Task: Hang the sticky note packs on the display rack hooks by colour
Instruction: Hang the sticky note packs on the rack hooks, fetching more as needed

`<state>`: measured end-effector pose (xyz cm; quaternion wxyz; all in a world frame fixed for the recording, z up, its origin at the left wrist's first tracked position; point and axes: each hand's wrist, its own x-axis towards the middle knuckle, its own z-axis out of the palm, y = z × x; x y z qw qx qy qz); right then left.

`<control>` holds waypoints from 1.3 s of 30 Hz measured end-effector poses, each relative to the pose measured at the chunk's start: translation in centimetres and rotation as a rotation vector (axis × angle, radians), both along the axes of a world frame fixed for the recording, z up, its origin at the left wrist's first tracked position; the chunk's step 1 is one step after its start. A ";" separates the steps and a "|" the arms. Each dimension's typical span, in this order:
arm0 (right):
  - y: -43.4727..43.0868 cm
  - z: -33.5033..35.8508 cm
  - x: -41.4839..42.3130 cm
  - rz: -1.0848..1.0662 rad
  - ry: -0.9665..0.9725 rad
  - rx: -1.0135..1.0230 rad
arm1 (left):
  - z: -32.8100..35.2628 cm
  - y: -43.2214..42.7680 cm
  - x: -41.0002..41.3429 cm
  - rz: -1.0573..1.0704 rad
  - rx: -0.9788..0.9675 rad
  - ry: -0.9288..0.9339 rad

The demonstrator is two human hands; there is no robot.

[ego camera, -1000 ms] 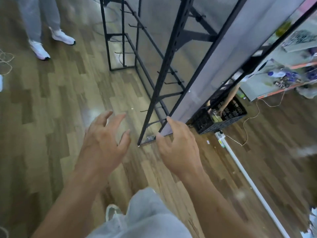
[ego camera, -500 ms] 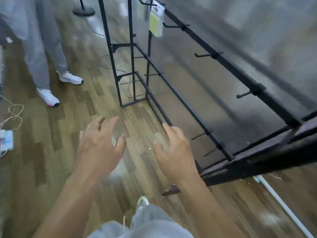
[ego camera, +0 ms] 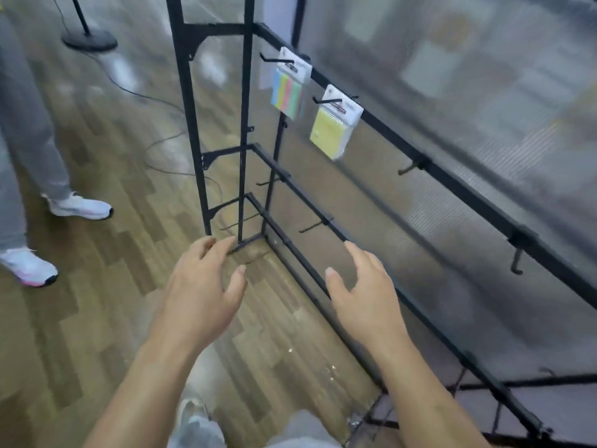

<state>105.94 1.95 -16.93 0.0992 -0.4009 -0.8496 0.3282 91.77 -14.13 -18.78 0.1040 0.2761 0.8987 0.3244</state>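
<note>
A black metal display rack [ego camera: 458, 189] runs from the upper middle to the lower right, with several bare hooks on its rails. Two sticky note packs hang on the top rail: a multicolour striped pack [ego camera: 288, 88] on the left hook and a yellow pack [ego camera: 331, 132] on the hook beside it. My left hand [ego camera: 203, 292] and my right hand [ego camera: 365, 295] float in front of the rack's lower rails, fingers spread and relaxed. Neither hand holds anything or touches the rack.
Another person's grey trouser legs and white sneakers [ego camera: 80, 206] stand at the left on the wood floor. A round stand base [ego camera: 89, 40] sits at the upper left, with a cable [ego camera: 168, 140] trailing toward the rack. My own knee and shoe show at the bottom.
My view has swung up and left along the rack, bringing the two hanging packs into fuller view. Both hands stay empty and spread, drifting slightly apart.
</note>
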 end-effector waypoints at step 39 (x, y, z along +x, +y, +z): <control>12.8 -0.7 -30.9 -1.122 0.352 0.030 | 2.4 30.6 -37.3 -0.424 0.324 -0.549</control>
